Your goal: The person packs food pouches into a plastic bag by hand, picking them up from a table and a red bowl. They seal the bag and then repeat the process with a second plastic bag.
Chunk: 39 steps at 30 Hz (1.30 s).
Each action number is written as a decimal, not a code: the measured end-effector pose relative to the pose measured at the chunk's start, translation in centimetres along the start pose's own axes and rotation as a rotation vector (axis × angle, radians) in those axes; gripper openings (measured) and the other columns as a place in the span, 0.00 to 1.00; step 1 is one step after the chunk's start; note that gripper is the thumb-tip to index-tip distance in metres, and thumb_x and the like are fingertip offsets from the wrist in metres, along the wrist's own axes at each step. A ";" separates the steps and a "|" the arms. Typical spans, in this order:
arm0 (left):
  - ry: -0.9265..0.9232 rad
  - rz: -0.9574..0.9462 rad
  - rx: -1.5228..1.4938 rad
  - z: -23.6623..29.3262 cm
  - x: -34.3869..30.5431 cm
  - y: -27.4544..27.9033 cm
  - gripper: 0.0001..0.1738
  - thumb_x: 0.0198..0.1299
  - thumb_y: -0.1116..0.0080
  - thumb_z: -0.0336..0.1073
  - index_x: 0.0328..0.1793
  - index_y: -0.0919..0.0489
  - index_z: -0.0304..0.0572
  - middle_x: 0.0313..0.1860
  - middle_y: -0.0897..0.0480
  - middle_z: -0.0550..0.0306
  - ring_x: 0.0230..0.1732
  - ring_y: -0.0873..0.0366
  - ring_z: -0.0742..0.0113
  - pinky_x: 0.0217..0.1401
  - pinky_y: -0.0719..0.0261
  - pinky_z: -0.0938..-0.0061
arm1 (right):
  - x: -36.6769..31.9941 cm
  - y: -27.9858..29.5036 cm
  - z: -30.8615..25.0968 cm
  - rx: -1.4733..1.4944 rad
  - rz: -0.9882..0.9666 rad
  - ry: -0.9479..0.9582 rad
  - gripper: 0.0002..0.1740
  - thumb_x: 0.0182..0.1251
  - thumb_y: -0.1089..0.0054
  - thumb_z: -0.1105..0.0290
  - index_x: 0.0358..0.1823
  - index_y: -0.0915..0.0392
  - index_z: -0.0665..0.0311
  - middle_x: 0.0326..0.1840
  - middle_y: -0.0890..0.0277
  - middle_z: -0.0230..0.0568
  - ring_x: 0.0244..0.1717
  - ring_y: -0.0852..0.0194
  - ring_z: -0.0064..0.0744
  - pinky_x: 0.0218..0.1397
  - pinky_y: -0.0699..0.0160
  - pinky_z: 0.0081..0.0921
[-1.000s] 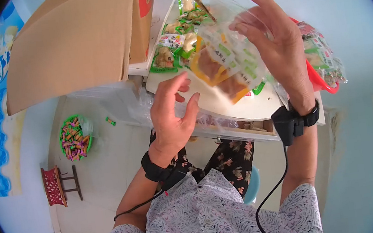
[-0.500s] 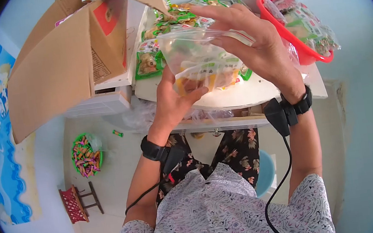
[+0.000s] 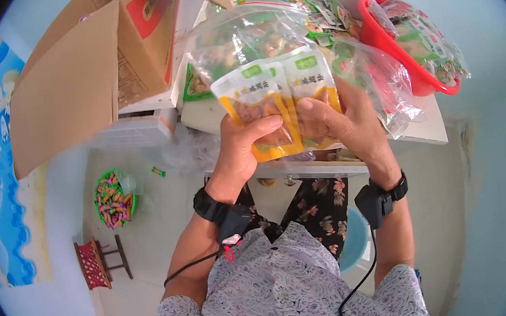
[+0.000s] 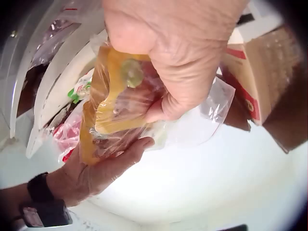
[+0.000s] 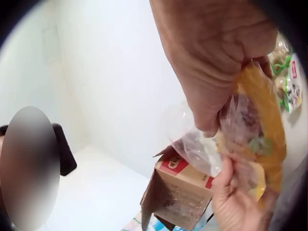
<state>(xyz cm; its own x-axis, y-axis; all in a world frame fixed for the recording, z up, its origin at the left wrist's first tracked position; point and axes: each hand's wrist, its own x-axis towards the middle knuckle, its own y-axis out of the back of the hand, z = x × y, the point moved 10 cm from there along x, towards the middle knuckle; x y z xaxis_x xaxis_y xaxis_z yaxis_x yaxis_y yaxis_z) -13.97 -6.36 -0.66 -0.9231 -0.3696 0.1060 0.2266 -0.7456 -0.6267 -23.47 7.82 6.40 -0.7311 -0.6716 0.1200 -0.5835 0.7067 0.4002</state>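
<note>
Both hands hold a clear zip bag (image 3: 202, 50) upright over the table's front edge. Through its film show two food pouches, a left one (image 3: 245, 100) and a right one (image 3: 310, 81), white at the top and yellow below with brown contents. The left hand (image 3: 237, 153) grips the bag's lower left side, its thumb across the left pouch. On the other side the right hand (image 3: 360, 129) grips with its thumb over the right pouch. Behind the bag most fingers are hidden. In the left wrist view the left hand (image 4: 178, 53) pinches the film and pouch between thumb and fingers.
An opened cardboard box (image 3: 67, 86) stands at the left, flaps out. Green-edged food packs (image 3: 196, 84) lie on the white table (image 3: 429, 127). A red basin (image 3: 369, 27) of packs stands at the right, beside a loose clear bag (image 3: 382, 79). On the floor is a green basket (image 3: 134, 201).
The left hand, free a second ago, now grips the bag. The right hand has come down from the bag's top to its lower right side. The pouches now face the head camera.
</note>
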 end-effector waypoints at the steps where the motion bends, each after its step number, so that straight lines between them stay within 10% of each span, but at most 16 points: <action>1: 0.037 -0.025 -0.056 -0.8 0.1 0.0 0.27 0.63 0.34 0.30 0.68 0.22 0.32 0.57 0.14 0.54 0.56 0.14 0.65 0.63 0.16 0.67 | -0.2 -0.3 -0.1 0.022 0.004 0.005 0.25 0.68 0.26 0.56 0.49 0.19 0.74 0.36 0.13 0.41 0.36 0.15 0.34 0.39 0.18 0.34; 10: 0.200 -0.047 -1.105 -7.4 -1.4 0.5 0.37 0.72 0.38 0.41 0.84 0.38 0.41 0.79 0.32 0.46 0.81 0.35 0.59 0.81 0.32 0.49 | -2.6 0.4 -9.9 -0.525 0.263 0.341 0.12 0.67 0.31 0.67 0.39 0.23 0.68 0.26 0.24 0.53 0.25 0.23 0.56 0.31 0.26 0.41; 13: 0.150 -0.023 -0.398 -6.1 -1.3 -0.8 0.42 0.72 0.37 0.44 0.86 0.44 0.42 0.79 0.32 0.46 0.82 0.36 0.58 0.84 0.36 0.48 | -0.6 0.9 -10.6 -0.744 0.273 0.430 0.11 0.67 0.33 0.67 0.38 0.23 0.68 0.26 0.24 0.53 0.27 0.23 0.57 0.31 0.27 0.43; 20: 0.097 -0.105 -0.322 -4.5 -0.9 -1.0 0.44 0.66 0.29 0.38 0.83 0.41 0.38 0.76 0.29 0.52 0.79 0.32 0.60 0.82 0.32 0.58 | -1.0 -0.3 -11.5 -0.834 0.181 0.419 0.09 0.69 0.36 0.71 0.38 0.24 0.70 0.24 0.26 0.55 0.27 0.28 0.60 0.31 0.29 0.41; 24: 0.086 -0.114 -0.295 -3.9 -1.2 -0.6 0.42 0.64 0.29 0.31 0.81 0.39 0.37 0.74 0.26 0.53 0.75 0.27 0.61 0.79 0.27 0.61 | -0.8 -0.2 -10.1 -0.513 0.163 0.322 0.07 0.72 0.34 0.72 0.40 0.22 0.69 0.23 0.25 0.49 0.25 0.26 0.43 0.29 0.29 0.34; 29: -0.119 -0.008 -0.003 1.5 -0.9 -0.2 0.38 0.60 0.28 0.25 0.75 0.34 0.36 0.64 0.19 0.53 0.64 0.18 0.65 0.69 0.18 0.65 | 0.6 0.3 -6.0 -0.067 0.200 0.311 0.07 0.75 0.33 0.73 0.41 0.21 0.69 0.27 0.20 0.33 0.30 0.26 0.15 0.30 0.29 0.24; 34: -0.377 0.112 0.517 4.6 -1.2 0.9 0.31 0.57 0.27 0.24 0.67 0.27 0.35 0.54 0.15 0.50 0.55 0.14 0.63 0.58 0.14 0.64 | 2.0 -0.8 4.9 0.505 0.219 0.232 0.08 0.77 0.34 0.73 0.51 0.14 0.70 0.41 0.14 0.29 0.43 0.21 0.20 0.49 0.22 0.24; 37: -0.930 0.078 1.197 9.8 -3.5 -3.3 0.30 0.52 0.27 0.22 0.63 0.24 0.35 0.51 0.15 0.46 0.52 0.14 0.50 0.56 0.15 0.60 | 1.1 -1.6 6.8 0.192 0.305 0.189 0.12 0.79 0.38 0.70 0.52 0.14 0.73 0.46 0.13 0.36 0.51 0.19 0.25 0.55 0.20 0.26; 39: -0.921 0.024 1.315 10.0 -3.2 -4.0 0.31 0.50 0.27 0.22 0.64 0.22 0.36 0.56 0.18 0.45 0.54 0.16 0.48 0.59 0.18 0.61 | 0.9 -2.4 8.8 0.100 0.297 0.164 0.14 0.79 0.38 0.68 0.49 0.14 0.76 0.47 0.13 0.41 0.52 0.17 0.26 0.55 0.20 0.26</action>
<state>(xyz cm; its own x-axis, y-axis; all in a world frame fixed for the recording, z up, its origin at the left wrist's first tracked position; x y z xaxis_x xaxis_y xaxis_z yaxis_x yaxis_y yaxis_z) -8.85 -7.75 9.26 -0.5337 -0.2172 0.8173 0.7829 -0.4922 0.3804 -25.77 7.47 -2.43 -0.8125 -0.4547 0.3648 -0.3917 0.8893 0.2360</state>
